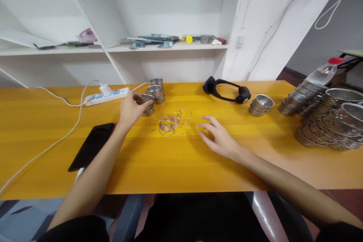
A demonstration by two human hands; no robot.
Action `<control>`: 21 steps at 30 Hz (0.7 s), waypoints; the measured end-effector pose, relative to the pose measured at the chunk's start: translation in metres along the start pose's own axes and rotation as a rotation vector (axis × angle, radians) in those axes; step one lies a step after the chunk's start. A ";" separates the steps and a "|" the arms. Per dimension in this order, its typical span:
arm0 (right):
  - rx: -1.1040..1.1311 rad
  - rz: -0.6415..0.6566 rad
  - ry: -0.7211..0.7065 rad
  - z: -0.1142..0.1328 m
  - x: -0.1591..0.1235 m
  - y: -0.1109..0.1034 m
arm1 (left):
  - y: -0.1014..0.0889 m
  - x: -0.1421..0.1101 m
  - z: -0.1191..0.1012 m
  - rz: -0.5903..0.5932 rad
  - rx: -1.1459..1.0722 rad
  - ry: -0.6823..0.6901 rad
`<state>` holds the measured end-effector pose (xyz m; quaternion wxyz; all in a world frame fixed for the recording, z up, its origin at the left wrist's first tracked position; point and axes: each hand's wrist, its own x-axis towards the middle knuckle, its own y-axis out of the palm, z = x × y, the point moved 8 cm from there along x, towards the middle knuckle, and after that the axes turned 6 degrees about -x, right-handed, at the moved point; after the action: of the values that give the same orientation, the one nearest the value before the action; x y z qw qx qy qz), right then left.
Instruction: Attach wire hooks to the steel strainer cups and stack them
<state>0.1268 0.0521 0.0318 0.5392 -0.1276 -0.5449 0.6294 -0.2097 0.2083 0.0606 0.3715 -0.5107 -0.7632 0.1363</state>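
My left hand grips the rim of a small perforated metal cup, thumb and fingers on either side. That cup sits at the top of a short stack, and more stacked metal cups stand just behind it. Between my hands a loose tangle of thin, curved metal wires lies on the yellow table. My right hand hovers to the right of the wires, fingers apart and holding nothing.
At right stand a short cup stack, large cup stacks and a red-capped bottle. A black headset lies at the back. Left are a power strip, a white cable and a black phone. White shelves rise behind.
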 end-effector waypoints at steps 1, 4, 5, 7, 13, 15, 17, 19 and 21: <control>-0.001 0.000 -0.003 0.000 0.000 0.000 | -0.001 0.000 0.000 -0.006 0.009 -0.013; 0.001 0.000 -0.006 0.001 0.000 -0.001 | -0.001 0.000 0.000 0.015 0.039 -0.013; 0.002 0.002 -0.004 0.001 0.000 0.000 | -0.001 0.000 0.000 0.029 0.048 -0.008; 0.003 0.006 -0.003 0.000 0.000 0.000 | -0.002 0.000 0.001 0.047 0.062 -0.008; 0.003 0.031 0.000 0.000 -0.001 0.002 | -0.008 0.003 0.003 0.079 0.088 -0.011; 0.000 0.035 0.001 0.000 -0.001 0.002 | -0.009 0.003 0.003 0.079 0.099 0.002; 0.000 0.035 0.003 0.000 -0.001 0.002 | -0.009 0.004 0.003 0.081 0.103 0.010; 0.002 0.038 0.004 0.000 0.000 0.002 | -0.009 0.004 0.003 0.091 0.106 0.011; 0.003 0.039 0.003 0.000 0.000 0.002 | -0.008 0.004 0.004 0.108 0.111 0.009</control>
<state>0.1258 0.0524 0.0300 0.5279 -0.1382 -0.5403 0.6405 -0.2184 0.2089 0.0642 0.3949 -0.5305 -0.7241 0.1957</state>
